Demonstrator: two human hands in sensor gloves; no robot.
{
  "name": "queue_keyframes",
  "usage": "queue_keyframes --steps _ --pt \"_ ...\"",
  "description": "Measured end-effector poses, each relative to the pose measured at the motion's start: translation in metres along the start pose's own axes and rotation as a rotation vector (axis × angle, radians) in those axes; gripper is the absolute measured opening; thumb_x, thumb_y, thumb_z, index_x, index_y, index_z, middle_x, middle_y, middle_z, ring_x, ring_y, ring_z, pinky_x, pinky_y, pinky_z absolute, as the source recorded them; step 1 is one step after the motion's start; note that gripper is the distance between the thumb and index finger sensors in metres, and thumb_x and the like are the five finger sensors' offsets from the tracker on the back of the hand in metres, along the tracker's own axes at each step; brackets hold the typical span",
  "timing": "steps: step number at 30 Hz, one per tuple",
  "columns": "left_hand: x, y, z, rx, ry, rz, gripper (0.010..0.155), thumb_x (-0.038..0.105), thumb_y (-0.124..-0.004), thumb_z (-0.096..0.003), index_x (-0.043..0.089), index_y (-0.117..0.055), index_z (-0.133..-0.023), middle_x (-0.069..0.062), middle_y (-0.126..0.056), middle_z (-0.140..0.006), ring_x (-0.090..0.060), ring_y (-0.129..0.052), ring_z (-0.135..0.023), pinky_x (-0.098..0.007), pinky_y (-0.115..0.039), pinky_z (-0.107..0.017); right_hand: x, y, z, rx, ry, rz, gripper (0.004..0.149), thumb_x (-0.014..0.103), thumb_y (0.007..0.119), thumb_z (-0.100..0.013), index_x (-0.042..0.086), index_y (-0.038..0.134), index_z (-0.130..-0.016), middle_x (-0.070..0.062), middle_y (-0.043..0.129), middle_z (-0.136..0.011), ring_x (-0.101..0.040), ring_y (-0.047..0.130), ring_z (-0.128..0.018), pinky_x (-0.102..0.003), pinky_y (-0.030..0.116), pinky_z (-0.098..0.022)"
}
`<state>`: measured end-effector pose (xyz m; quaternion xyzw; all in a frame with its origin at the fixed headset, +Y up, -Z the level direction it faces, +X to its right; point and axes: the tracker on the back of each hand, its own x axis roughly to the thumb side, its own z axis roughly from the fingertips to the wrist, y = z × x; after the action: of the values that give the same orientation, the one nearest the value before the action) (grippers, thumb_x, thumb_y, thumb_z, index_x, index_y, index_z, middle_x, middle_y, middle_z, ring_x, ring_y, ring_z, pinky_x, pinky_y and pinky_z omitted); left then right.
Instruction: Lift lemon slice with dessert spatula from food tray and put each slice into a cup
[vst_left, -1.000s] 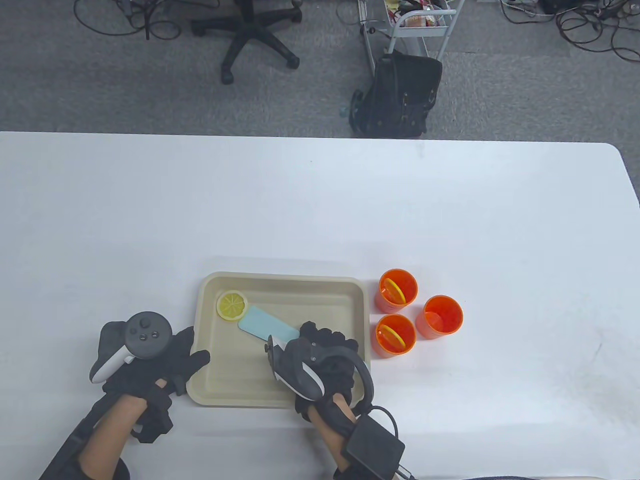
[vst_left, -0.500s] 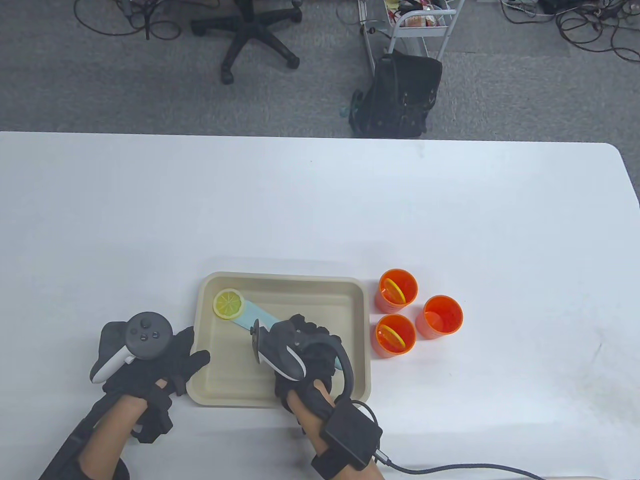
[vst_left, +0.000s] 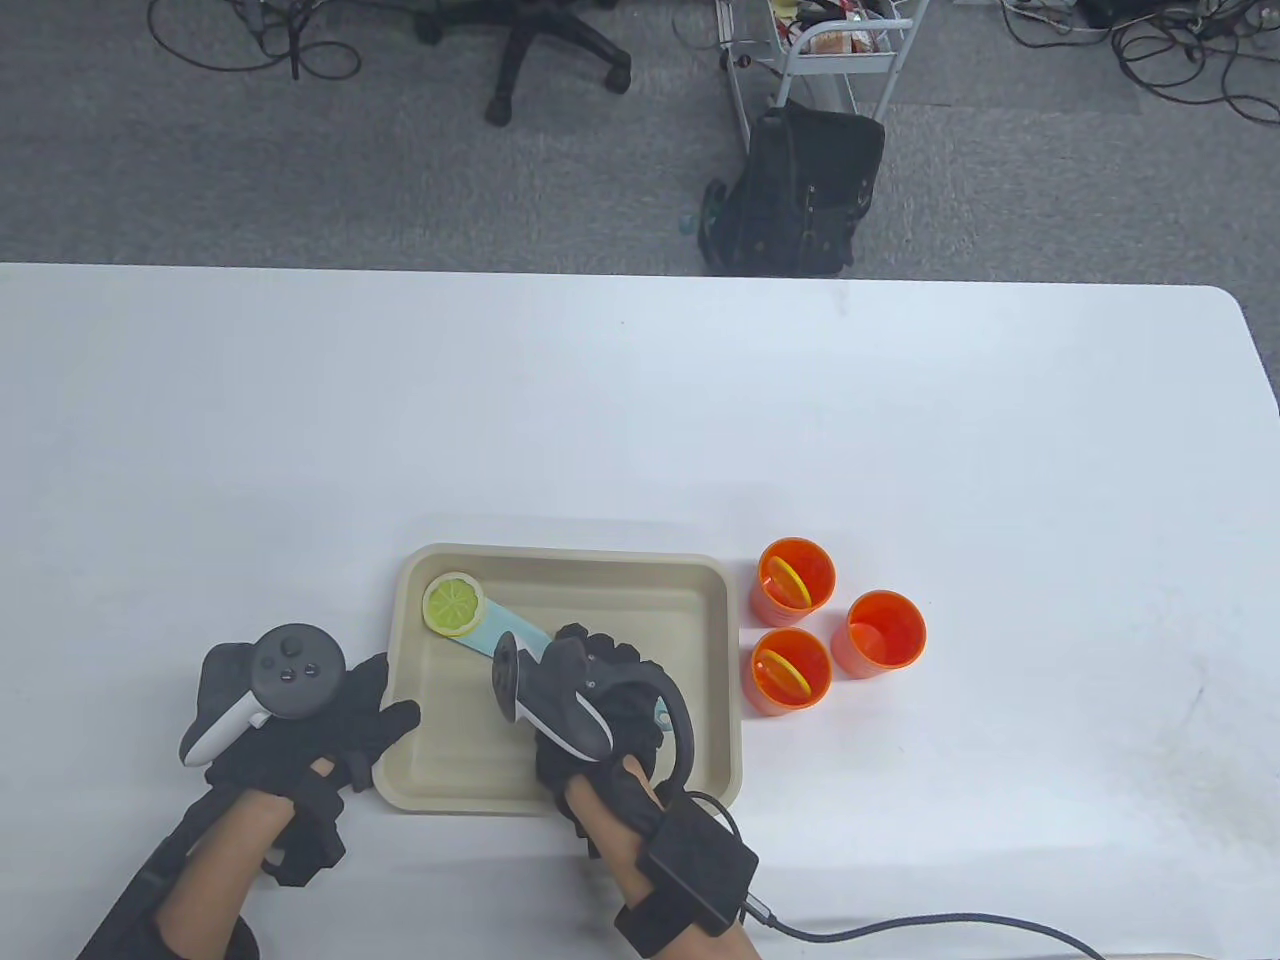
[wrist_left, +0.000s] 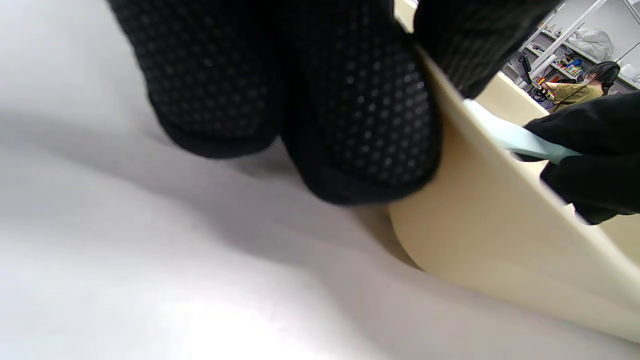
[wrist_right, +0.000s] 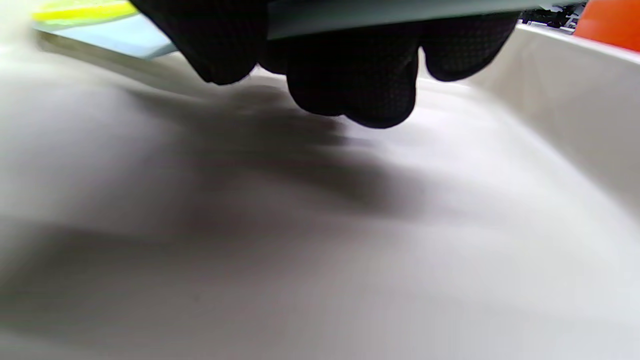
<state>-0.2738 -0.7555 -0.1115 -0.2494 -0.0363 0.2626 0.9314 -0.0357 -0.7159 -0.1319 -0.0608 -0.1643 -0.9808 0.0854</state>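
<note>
- A person's gloved right hand (vst_left: 600, 700) curls round the handle of a pale blue flat-bladed dessert spatula (vst_left: 497, 634), fingers wrapped tight on it, inside a shallow beige plastic food tray (vst_left: 560, 560) on a white table (vst_left: 640, 400).
- The round yellow lemon slice (vst_left: 453, 604) lies in the tray's far left corner, resting on the spatula's blade tip; how far the blade reaches under it cannot be made out.
- The spatula's long axis runs diagonally from the right hand up and left to the slice, so the slice lies ahead of the grip, away from the cups.
- The left hand (vst_left: 300, 720) rests flat with fingers extended, touching the tray's near left edge and apparently steadying it; it is the nearer hand to the slice but carries no tool.
- Three orange plastic cups (vst_left: 840, 630) stand just right of the tray; two already show a slice, and the rightmost appears empty, the likely destination.
- The tracker hides most of the spatula's handle in the table view.
- The right wrist view is blurred, showing only fingertips (wrist_right: 350, 75), a sliver of yellow and blue at the top left.
</note>
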Motion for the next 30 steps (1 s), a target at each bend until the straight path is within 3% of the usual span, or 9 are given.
queue_keyframes --steps 9,16,23,30 --pt "0.0 0.0 0.0 -0.001 -0.002 0.001 0.076 0.05 -0.081 -0.0555 0.0 -0.056 -0.108 0.0 -0.098 -0.067 -0.005 -0.109 -0.036 -0.033 -0.096 -0.035 -0.038 -0.022 0.023 -0.117 0.007 -0.117 0.06 0.035 0.077 -0.051 0.019 0.06 -0.107 -0.009 0.079 -0.094 -0.026 0.09 -0.072 -0.056 0.068 -0.067" --pt "0.0 0.0 0.0 -0.001 -0.001 0.004 0.076 0.05 -0.082 -0.0555 0.0 -0.056 -0.108 0.0 -0.097 -0.067 -0.005 -0.109 -0.036 -0.033 -0.096 -0.035 -0.067 -0.027 0.031 -0.162 0.044 -0.198 0.06 0.035 0.077 -0.051 0.019 0.061 -0.106 -0.009 0.08 -0.094 -0.027 0.091 -0.072 -0.056 0.068 -0.066" --pt "0.0 0.0 0.0 -0.001 -0.001 0.005 0.076 0.05 -0.081 -0.0555 0.001 -0.056 -0.108 0.0 -0.097 -0.067 -0.005 -0.109 -0.036 -0.034 -0.096 -0.036 -0.108 -0.027 0.041 -0.206 0.149 -0.275 0.06 0.036 0.078 -0.051 0.018 0.063 -0.106 -0.01 0.081 -0.093 -0.027 0.091 -0.071 -0.056 0.069 -0.066" --pt "0.0 0.0 0.0 -0.001 0.0 0.007 0.076 0.05 -0.081 -0.0555 0.001 -0.056 -0.108 0.0 -0.097 -0.067 -0.005 -0.109 -0.036 -0.034 -0.096 -0.036 -0.173 -0.019 0.05 -0.231 0.306 -0.402 0.059 0.035 0.079 -0.051 0.018 0.064 -0.106 -0.011 0.082 -0.093 -0.029 0.091 -0.071 -0.057 0.068 -0.066"
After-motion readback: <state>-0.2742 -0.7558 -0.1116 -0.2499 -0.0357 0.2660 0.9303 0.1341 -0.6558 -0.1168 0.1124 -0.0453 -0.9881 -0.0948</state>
